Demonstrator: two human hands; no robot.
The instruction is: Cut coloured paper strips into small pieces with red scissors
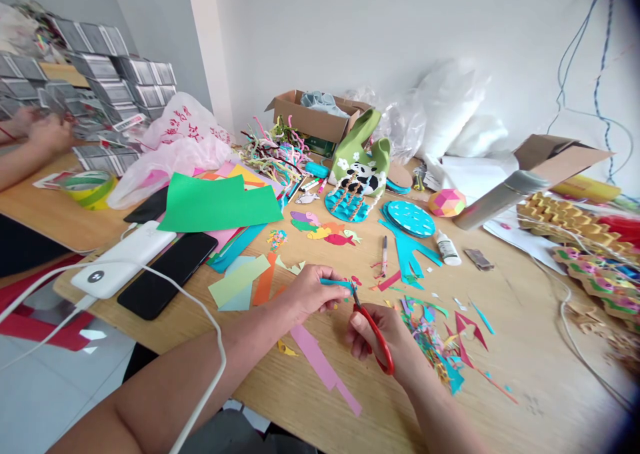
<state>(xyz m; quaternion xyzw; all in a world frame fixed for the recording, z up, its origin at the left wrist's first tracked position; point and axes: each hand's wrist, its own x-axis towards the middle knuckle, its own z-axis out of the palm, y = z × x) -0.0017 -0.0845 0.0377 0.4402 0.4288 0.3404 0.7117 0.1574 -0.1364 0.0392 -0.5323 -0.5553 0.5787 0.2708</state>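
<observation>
My left hand [320, 289] pinches a narrow strip of blue paper [336, 283] above the table. My right hand [373, 339] is closed around red-handled scissors [379, 337], whose blades meet the strip's right end. Below my left wrist lies a pink paper strip [320, 364]. Colourful paper scraps [435, 337] are heaped to the right of my right hand. Beyond my hands sit several paper fish cut-outs [327, 231] and a small pile of tiny coloured bits [277, 240]. A pen [385, 257] lies near the blue paper offcuts [407, 257].
Green paper [220, 204], a black phone [167, 277] and a white power bank [123, 257] lie at left; its cable crosses over my left arm. Behind are a panda bag [363, 161] and a cardboard box [315, 117]. A grey bottle [500, 201] leans right. Another person's hands [50, 134] work far left.
</observation>
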